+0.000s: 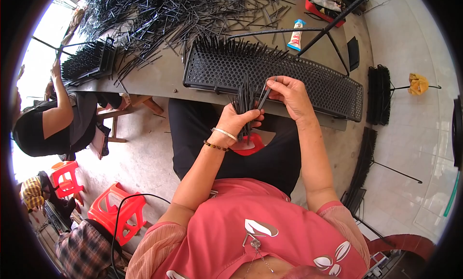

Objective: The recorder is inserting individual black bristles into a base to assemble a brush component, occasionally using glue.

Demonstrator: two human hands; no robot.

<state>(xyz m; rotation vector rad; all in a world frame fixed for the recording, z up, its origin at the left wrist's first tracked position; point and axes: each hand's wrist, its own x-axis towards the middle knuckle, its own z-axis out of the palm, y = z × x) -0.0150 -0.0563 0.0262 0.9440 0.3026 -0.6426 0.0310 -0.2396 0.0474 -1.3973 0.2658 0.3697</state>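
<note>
My left hand [237, 121] is closed around a bundle of thin black sticks [243, 101] that stand up out of the fist. Just to its right, my right hand [289, 95] pinches a single black stick [265, 96] by its upper end, drawn slightly away from the bundle. Both hands hover at the near edge of a long black perforated tray [308, 81], whose left part holds several upright sticks. Two bracelets sit on my left wrist.
A large heap of loose black sticks [159, 13] covers the far side of the grey table [164, 81]. Another person [53, 120] works at a second stick-filled tray [89, 59] on the left. Red plastic stools [118, 211] stand on the floor, and more black racks [378, 93] lie at right.
</note>
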